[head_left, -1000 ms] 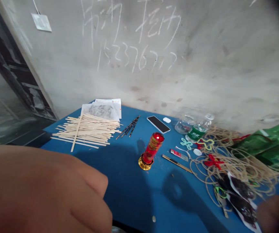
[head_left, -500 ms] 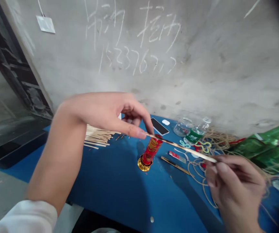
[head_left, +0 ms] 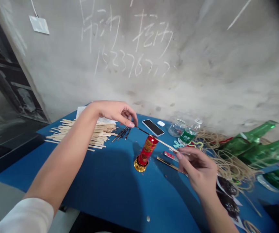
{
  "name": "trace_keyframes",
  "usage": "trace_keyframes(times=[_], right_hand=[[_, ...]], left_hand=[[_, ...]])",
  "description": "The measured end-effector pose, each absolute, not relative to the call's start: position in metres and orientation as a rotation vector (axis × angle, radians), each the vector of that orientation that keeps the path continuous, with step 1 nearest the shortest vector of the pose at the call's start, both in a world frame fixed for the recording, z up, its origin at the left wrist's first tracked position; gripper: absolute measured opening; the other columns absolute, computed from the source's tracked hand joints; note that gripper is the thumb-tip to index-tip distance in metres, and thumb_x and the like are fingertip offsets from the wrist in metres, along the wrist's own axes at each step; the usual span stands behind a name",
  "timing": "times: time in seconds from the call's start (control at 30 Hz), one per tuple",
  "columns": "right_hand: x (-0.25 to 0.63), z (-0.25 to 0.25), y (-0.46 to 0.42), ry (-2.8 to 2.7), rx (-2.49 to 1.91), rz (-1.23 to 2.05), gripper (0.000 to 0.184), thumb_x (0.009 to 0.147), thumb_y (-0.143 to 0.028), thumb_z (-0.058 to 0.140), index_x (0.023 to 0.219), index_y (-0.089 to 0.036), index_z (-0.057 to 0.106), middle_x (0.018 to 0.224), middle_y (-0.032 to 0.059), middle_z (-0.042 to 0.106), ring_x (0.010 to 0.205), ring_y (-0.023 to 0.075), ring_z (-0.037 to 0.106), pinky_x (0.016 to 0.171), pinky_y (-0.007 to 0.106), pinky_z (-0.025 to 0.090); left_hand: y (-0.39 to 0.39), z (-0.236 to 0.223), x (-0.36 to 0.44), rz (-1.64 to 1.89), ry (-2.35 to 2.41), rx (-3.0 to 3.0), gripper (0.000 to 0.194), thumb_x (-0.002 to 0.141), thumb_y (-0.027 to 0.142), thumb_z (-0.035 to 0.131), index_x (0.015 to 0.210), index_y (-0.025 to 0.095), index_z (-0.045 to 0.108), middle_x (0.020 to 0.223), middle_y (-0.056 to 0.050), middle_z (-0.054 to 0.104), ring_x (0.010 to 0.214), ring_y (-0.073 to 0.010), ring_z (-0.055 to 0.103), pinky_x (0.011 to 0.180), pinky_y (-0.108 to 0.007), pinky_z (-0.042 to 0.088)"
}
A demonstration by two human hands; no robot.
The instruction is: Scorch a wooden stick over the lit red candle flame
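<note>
A thin wooden stick [head_left: 164, 142] spans my two hands, blackened along its left part and pale along its right. My left hand [head_left: 120, 114] pinches the dark end between thumb and fingers. The pale end is gripped by the fingertips of my right hand [head_left: 199, 168]. Under the stick stands a red candle [head_left: 148, 150] with gold markings on a gold base [head_left: 140, 166]; the stick crosses right at its top. I cannot make out a flame. Just beyond my left hand lie several blackened sticks [head_left: 122, 133], and left of them a pile of pale sticks [head_left: 100, 136].
On the blue table [head_left: 110, 187] lie a phone [head_left: 153, 127], a white case [head_left: 161, 123] and a utility knife [head_left: 168, 163]. A jar [head_left: 177, 128], a water bottle [head_left: 189, 133], tangled cord [head_left: 236, 161] and green glass bottles [head_left: 253, 137] crowd the right.
Both hands and the stick have shifted left and away from me. More blackened length now shows left of the candle. The view has also moved slightly.
</note>
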State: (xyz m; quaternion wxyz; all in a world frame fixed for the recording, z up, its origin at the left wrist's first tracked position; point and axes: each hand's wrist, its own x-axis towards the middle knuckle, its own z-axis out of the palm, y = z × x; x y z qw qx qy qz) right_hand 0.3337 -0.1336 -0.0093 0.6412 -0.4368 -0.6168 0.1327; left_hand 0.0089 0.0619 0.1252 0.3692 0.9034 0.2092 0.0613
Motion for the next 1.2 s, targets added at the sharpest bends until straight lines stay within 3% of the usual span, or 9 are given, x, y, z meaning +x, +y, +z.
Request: trace_keyframes(times=[0.13, 0.3, 0.67, 0.9, 1.1, 1.2], right_hand=[[0.3311, -0.0115, -0.1337, -1.431, -1.012, 0.264, 0.011, 0.091, -0.028, 0.091, 0.099, -0.024, 0.086, 0.067, 0.0005, 0.077, 0.042, 0.0136, 0.064, 0.041, 0.024, 0.053], [0.3255, -0.0116, -0.1350, -1.421, -1.038, 0.232, 0.009, 0.090, -0.030, 0.091, 0.097, -0.025, 0.087, 0.073, 0.0015, 0.080, 0.043, 0.0133, 0.065, 0.040, 0.024, 0.054], [0.3297, -0.0151, -0.1342, -1.445, -1.082, 0.257, 0.016, 0.093, -0.032, 0.090, 0.107, -0.025, 0.086, 0.061, -0.0023, 0.074, 0.044, 0.0135, 0.066, 0.045, 0.022, 0.055], [0.3311, -0.0134, -0.1361, -1.466, -1.066, 0.288, 0.018, 0.093, -0.031, 0.090, 0.110, -0.026, 0.086, 0.059, -0.0033, 0.072, 0.046, 0.0134, 0.066, 0.046, 0.022, 0.055], [0.3330, -0.0126, -0.1347, -1.439, -1.014, 0.312, 0.017, 0.105, -0.036, 0.076, 0.114, -0.025, 0.084, 0.096, 0.0060, 0.086, 0.049, 0.0109, 0.067, 0.043, 0.023, 0.052], [0.3341, -0.0123, -0.1353, -1.444, -1.013, 0.322, 0.018, 0.106, -0.038, 0.075, 0.115, -0.025, 0.084, 0.100, 0.0066, 0.086, 0.050, 0.0106, 0.067, 0.044, 0.023, 0.053]], left_hand=[[0.0592, 0.1236, 0.0114, 0.131, 0.549, 2.285, 0.031, 0.092, 0.048, 0.086, 0.111, 0.024, 0.086, 0.096, -0.006, 0.084, 0.081, -0.0183, 0.072, 0.074, -0.028, 0.053], [0.0591, 0.1209, 0.0145, 0.112, 0.584, 2.297, 0.029, 0.091, 0.053, 0.086, 0.096, 0.024, 0.085, 0.083, -0.003, 0.079, 0.074, -0.0172, 0.068, 0.068, -0.027, 0.049], [0.0602, 0.1194, 0.0155, 0.114, 0.597, 2.238, 0.032, 0.091, 0.050, 0.086, 0.111, 0.024, 0.086, 0.103, -0.007, 0.086, 0.086, -0.0197, 0.075, 0.077, -0.029, 0.057], [0.0563, 0.1234, 0.0169, 0.100, 0.606, 2.300, 0.032, 0.091, 0.051, 0.087, 0.111, 0.026, 0.086, 0.093, -0.004, 0.085, 0.081, -0.0187, 0.074, 0.070, -0.027, 0.052], [0.0611, 0.1223, 0.0149, 0.134, 0.595, 2.329, 0.030, 0.092, 0.050, 0.086, 0.110, 0.026, 0.086, 0.099, -0.005, 0.087, 0.086, -0.0188, 0.076, 0.072, -0.027, 0.050], [0.0632, 0.1220, 0.0133, 0.151, 0.583, 2.319, 0.026, 0.091, 0.048, 0.087, 0.105, 0.026, 0.087, 0.095, -0.003, 0.086, 0.085, -0.0183, 0.075, 0.076, -0.028, 0.050]])
